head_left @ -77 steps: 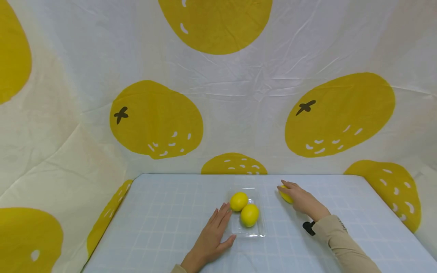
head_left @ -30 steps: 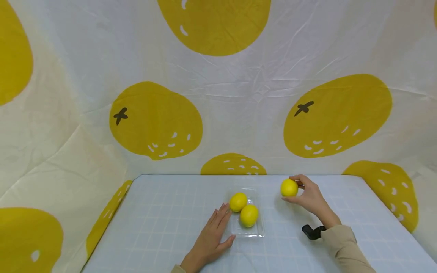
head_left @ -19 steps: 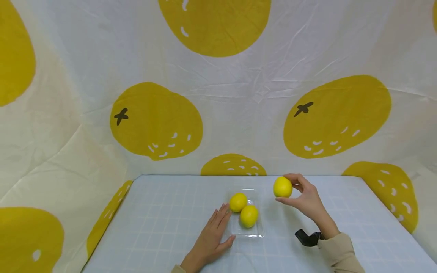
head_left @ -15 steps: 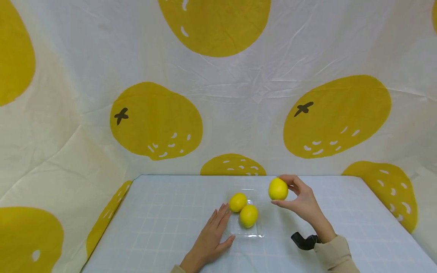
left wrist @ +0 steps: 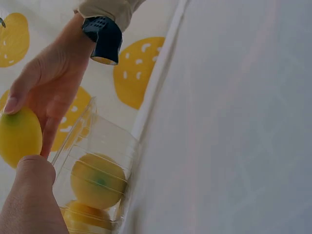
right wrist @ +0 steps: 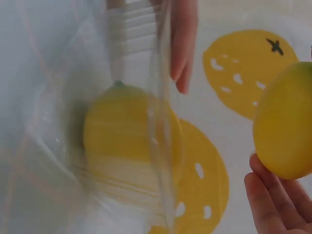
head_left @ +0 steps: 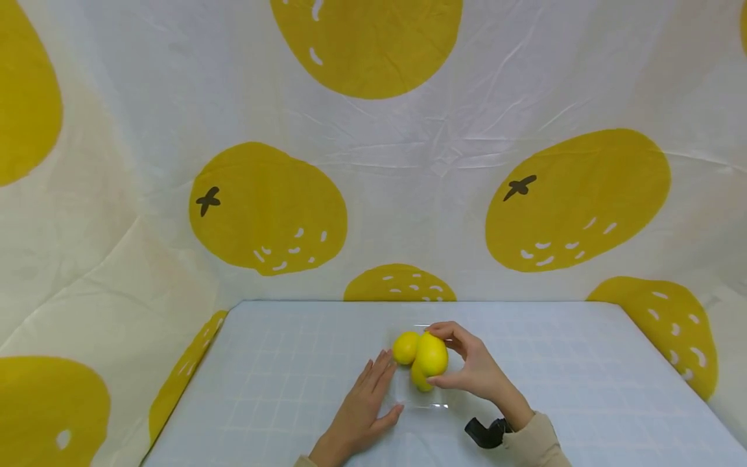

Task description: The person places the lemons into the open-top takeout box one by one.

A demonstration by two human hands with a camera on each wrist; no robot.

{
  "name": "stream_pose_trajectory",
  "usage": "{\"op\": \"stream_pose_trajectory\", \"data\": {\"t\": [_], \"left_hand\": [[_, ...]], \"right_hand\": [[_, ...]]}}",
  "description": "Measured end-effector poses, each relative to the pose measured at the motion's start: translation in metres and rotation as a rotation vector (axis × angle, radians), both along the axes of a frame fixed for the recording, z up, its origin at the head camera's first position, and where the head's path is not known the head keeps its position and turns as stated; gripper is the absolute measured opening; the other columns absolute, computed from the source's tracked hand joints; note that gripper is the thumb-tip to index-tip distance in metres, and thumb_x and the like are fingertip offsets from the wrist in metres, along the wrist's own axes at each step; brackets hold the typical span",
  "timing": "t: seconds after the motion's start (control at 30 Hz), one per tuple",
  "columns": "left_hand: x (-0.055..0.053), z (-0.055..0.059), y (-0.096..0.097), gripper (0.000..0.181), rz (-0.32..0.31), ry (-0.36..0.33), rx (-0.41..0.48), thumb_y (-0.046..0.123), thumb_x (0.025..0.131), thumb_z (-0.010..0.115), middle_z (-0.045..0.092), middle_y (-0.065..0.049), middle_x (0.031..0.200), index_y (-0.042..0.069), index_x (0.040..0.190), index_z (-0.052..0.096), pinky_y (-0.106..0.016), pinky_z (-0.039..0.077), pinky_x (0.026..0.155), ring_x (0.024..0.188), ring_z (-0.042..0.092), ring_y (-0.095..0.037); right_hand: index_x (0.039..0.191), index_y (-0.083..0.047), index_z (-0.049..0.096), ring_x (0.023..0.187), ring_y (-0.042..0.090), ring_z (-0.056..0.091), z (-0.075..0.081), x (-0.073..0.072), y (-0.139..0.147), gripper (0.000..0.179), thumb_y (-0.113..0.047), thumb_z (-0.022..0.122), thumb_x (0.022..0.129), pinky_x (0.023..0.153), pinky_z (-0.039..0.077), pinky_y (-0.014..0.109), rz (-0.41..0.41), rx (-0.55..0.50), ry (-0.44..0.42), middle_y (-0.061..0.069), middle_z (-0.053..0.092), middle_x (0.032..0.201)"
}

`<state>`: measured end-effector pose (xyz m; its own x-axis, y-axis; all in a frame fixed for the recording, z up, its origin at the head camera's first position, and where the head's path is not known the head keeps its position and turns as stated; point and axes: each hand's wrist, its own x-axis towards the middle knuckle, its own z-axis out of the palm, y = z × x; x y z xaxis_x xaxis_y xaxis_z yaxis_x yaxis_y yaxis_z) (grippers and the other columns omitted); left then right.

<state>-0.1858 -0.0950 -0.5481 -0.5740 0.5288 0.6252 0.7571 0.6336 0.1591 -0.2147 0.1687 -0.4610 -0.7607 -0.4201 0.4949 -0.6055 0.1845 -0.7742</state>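
Note:
My right hand (head_left: 475,371) pinches a yellow lemon (head_left: 432,355) between thumb and fingers, above a clear plastic box (head_left: 407,403). In the left wrist view this lemon (left wrist: 19,141) is higher than the box's rim. Two more lemons lie in the box: one at the back left (head_left: 405,348), and another (head_left: 421,381) partly hidden behind the held one. My left hand (head_left: 363,407) lies along the box's left side with straight fingers, fingertips at its wall. Through the clear wall, the right wrist view shows a lemon (right wrist: 126,141) inside.
A pale blue checked cloth (head_left: 280,376) covers the table. Behind it hangs a white curtain (head_left: 408,214) printed with big yellow fruits. A black wrist camera (head_left: 486,433) hangs below the right wrist, close to the tabletop.
My right hand picked the lemon up from the table on the right, raised it, and carried it left over the box. My left hand stayed beside the box.

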Motion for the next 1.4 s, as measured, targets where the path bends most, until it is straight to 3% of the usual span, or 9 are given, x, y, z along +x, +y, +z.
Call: {"op": "stream_pose_trajectory", "data": {"t": [0.13,0.27,0.43,0.93,1.07,1.23,1.4], "left_hand": [[0.001,0.0,0.001,0.066,0.006,0.025,-0.005,0.043,0.097,0.055,0.038,-0.02,0.153,-0.003,0.143,0.045,-0.058,0.04,0.106,0.141,0.038,-0.034],[0.002,-0.001,0.001,0.065,0.008,0.006,-0.002,0.045,0.099,0.05,0.037,-0.019,0.155,-0.001,0.145,0.043,-0.056,0.038,0.109,0.142,0.036,-0.033],[0.002,-0.002,0.002,0.066,-0.003,-0.021,0.014,0.047,0.1,0.046,0.034,-0.019,0.156,0.0,0.147,0.042,-0.058,0.037,0.109,0.144,0.033,-0.033],[0.004,0.002,0.002,0.075,0.026,-0.086,0.0,0.045,0.098,0.052,0.029,-0.017,0.159,-0.002,0.152,0.031,-0.053,0.031,0.113,0.148,0.026,-0.028],[0.004,0.002,0.002,0.074,0.026,-0.073,0.005,0.044,0.098,0.052,0.03,-0.018,0.159,-0.003,0.152,0.032,-0.053,0.032,0.113,0.147,0.028,-0.028],[0.003,0.0,0.002,0.074,0.028,-0.073,-0.001,0.044,0.097,0.053,0.03,-0.016,0.159,-0.002,0.152,0.033,-0.052,0.031,0.113,0.148,0.027,-0.027],[0.003,-0.001,0.002,0.073,0.023,-0.055,0.007,0.044,0.098,0.051,0.031,-0.017,0.158,-0.003,0.151,0.034,-0.053,0.032,0.112,0.147,0.028,-0.028]], "right_hand": [[0.118,-0.017,0.059,0.122,0.021,0.055,-0.014,-0.001,-0.014,0.058,-0.018,0.091,0.07,0.102,0.048,0.032,0.041,0.041,0.011,0.005,0.059,0.13],[0.115,-0.023,0.059,0.12,0.018,0.056,-0.024,0.001,-0.024,0.06,-0.027,0.093,0.066,0.103,0.047,0.034,0.04,0.117,0.026,-0.003,0.061,0.128],[0.114,-0.017,0.058,0.115,0.022,0.058,-0.034,0.001,-0.031,0.062,-0.027,0.094,0.065,0.104,0.045,0.032,0.067,0.167,0.091,0.003,0.063,0.124],[0.108,-0.022,0.053,0.125,0.02,0.055,-0.037,0.003,-0.036,0.055,-0.039,0.089,0.069,0.108,0.043,0.042,0.025,0.246,0.017,-0.002,0.06,0.134],[0.099,-0.019,0.052,0.121,0.023,0.057,-0.038,0.002,-0.036,0.047,-0.033,0.088,0.072,0.107,0.045,0.041,0.057,0.243,0.034,0.001,0.062,0.132],[0.091,-0.01,0.054,0.109,0.033,0.061,-0.041,-0.001,-0.036,0.039,-0.014,0.088,0.073,0.102,0.047,0.038,0.073,0.231,0.113,0.012,0.066,0.12],[0.091,-0.009,0.055,0.105,0.029,0.061,-0.043,-0.003,-0.036,0.033,-0.007,0.084,0.076,0.1,0.047,0.035,0.072,0.214,0.129,0.011,0.068,0.114]]}}
